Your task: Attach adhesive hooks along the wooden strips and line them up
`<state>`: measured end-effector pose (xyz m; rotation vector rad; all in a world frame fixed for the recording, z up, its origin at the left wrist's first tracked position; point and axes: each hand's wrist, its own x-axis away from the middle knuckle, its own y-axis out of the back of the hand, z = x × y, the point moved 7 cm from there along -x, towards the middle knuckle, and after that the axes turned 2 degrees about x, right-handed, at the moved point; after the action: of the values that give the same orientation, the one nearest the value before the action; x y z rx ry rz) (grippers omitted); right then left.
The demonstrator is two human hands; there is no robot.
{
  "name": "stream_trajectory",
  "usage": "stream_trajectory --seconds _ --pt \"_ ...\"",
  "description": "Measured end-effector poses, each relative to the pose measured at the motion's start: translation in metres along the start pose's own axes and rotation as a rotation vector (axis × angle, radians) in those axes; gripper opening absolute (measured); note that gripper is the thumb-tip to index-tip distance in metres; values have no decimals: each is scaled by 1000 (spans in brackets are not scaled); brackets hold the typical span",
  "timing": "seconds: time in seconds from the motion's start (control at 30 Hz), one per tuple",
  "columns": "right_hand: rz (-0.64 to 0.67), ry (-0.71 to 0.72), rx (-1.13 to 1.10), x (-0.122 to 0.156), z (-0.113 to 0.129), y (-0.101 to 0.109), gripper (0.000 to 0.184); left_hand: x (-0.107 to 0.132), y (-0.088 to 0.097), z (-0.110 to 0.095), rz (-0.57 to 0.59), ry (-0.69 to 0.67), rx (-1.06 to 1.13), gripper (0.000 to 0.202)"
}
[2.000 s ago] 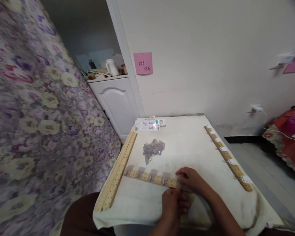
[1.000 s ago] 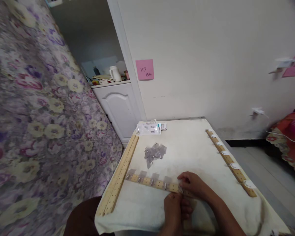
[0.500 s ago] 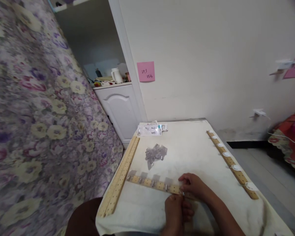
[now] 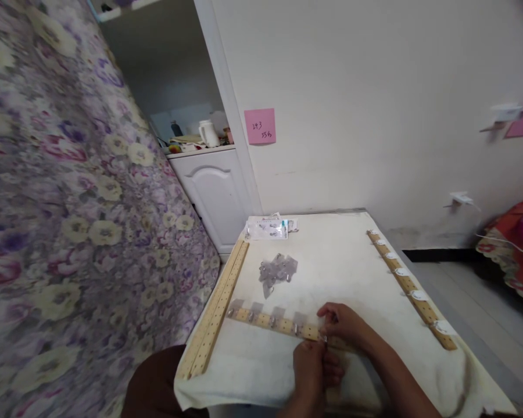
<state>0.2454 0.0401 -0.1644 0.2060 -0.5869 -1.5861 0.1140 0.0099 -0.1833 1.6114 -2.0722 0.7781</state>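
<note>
A thin wooden strip with drilled holes (image 4: 261, 318) lies slantwise across the near part of the table. Clear adhesive hooks (image 4: 275, 318) with metal hook ends sit along it at intervals. Curled at the strip's near edge, my left hand (image 4: 309, 368) is closed, thumb on the wood beside the rightmost hook. My right hand (image 4: 344, 326) comes over the strip's right part, its fingers bent around that metal hook (image 4: 323, 339); the fingertips partly hide it. Beyond the strip, a loose pile of clear adhesive hooks (image 4: 278, 271) rests on the cloth.
Bare perforated wooden strips (image 4: 218, 310) line the table's left edge. Along the right edge lies another strip (image 4: 427, 316) bearing several white-looking hooks (image 4: 418, 295). Plastic hook packaging (image 4: 268, 229) sits at the back left. A pale cloth (image 4: 335, 249) covers the table; a floral curtain (image 4: 91, 203) hangs left.
The view has shifted slightly. Both hands stay at the same hook on the strip, with only small finger movement.
</note>
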Motion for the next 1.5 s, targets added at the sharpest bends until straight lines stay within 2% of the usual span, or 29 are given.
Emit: stream_trajectory --seconds 0.17,0.27,0.37,0.57,0.77,1.0,1.27,1.4,1.5 --pt "-66 78 -73 6 4 9 29 2 1 1 10 -3 38 20" --pt "-159 101 -46 12 6 22 24 5 2 0 12 -8 52 18" --pt "-192 107 -22 16 6 29 23 8 2 -1 14 1 62 16" --pt "-151 93 -46 15 3 21 25 7 2 -1 26 20 50 23" --pt "-145 30 60 11 -2 16 30 3 -1 1 30 8 23 28" --pt "-131 -44 106 6 -14 12 28 -2 -1 4 35 -2 -24 30" --pt "-117 -17 129 6 -8 10 27 1 -1 2 16 2 -43 22" --pt "-104 56 115 16 2 15 27 3 -1 2 67 -3 -36 22" --pt "-100 29 161 29 0 18 27 8 2 5 145 35 -60 13"
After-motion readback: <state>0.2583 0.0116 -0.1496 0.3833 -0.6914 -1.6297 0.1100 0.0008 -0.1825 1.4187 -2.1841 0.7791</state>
